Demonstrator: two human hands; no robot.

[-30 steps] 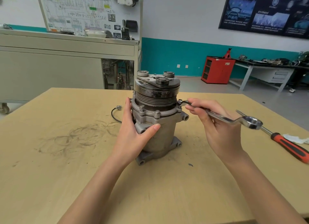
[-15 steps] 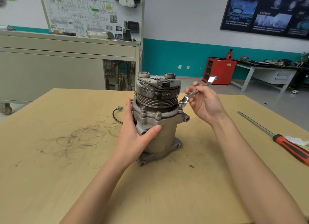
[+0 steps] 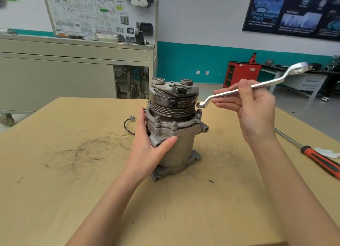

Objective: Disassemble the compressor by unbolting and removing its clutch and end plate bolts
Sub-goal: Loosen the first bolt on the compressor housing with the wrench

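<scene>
The ring spanner (image 3: pixel 246 88), seated on the right-side end plate bolt (image 3: pixel 199 113) 0.5 s ago, is now lifted just above it; re-seating for another turn is judged likely. Its shank is pinched by the right hand (image 3: pixel 252 107). The compressor (image 3: pixel 178 148), upright on the bench (image 3: pixel 73 190), is gripped by the left hand (image 3: pixel 147 148). The clutch (image 3: pixel 174 96) is not yet removed. A screwdriver (image 3: pixel 320 161) is laid well apart at right; bolt access is unobstructed.

Left hand (image 3: pixel 147 148), right hand (image 3: pixel 257 109) — both bare; forearms bare to frame edge — nails short, plain.
</scene>
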